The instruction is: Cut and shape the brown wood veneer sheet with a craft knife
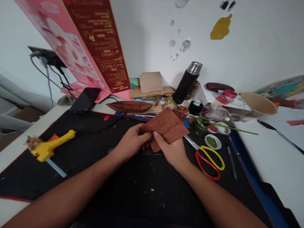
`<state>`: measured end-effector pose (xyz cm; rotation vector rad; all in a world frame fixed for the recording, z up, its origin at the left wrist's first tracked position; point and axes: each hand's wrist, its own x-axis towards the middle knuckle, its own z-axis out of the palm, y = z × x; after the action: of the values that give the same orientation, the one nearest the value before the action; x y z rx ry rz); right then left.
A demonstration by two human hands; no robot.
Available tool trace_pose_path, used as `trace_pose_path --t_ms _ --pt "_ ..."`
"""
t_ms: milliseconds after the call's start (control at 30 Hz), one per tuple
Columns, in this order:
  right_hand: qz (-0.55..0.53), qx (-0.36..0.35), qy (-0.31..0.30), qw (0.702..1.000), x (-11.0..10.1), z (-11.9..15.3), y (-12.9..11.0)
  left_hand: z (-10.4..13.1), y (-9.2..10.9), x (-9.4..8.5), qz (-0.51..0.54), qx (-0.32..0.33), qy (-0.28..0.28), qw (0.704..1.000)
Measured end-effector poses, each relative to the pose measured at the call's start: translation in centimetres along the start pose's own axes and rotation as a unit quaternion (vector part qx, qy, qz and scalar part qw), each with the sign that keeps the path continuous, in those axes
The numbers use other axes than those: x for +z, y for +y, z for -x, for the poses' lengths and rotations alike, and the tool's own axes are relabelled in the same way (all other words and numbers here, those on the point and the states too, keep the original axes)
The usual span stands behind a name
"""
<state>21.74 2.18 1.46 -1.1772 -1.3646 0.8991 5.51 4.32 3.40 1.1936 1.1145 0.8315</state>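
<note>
Sheet (168, 125), brown, pinched between fingers of left hand (130, 143) and right hand (174, 152); scissors (197, 147) right, glue gun (48, 148) left.

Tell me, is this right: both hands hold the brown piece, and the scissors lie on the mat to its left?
Wrong side: the head view shows the scissors on the mat to the right of the brown piece, which both hands do hold.

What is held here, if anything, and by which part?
A brown panel: the left hand grips its left corner, the right hand its near edge.
</note>
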Motion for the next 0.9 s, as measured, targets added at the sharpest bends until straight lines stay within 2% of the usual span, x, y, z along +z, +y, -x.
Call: trace_pose_path --t_ms 300,633,900 --pt "0.022 -0.025 -0.008 0.999 0.03 -0.11 0.47 -0.14 -0.24 0.15 -0.007 -0.010 0.015 1.000" --pt "0.012 -0.007 -0.006 1.000 0.00 -0.27 0.20 0.04 -0.28 0.24 -0.014 -0.001 0.023 1.000" --pt "-0.041 0.064 -0.017 0.997 -0.64 -0.40 -0.10 0.20 -0.29 0.14 0.056 0.025 -0.002 0.998"
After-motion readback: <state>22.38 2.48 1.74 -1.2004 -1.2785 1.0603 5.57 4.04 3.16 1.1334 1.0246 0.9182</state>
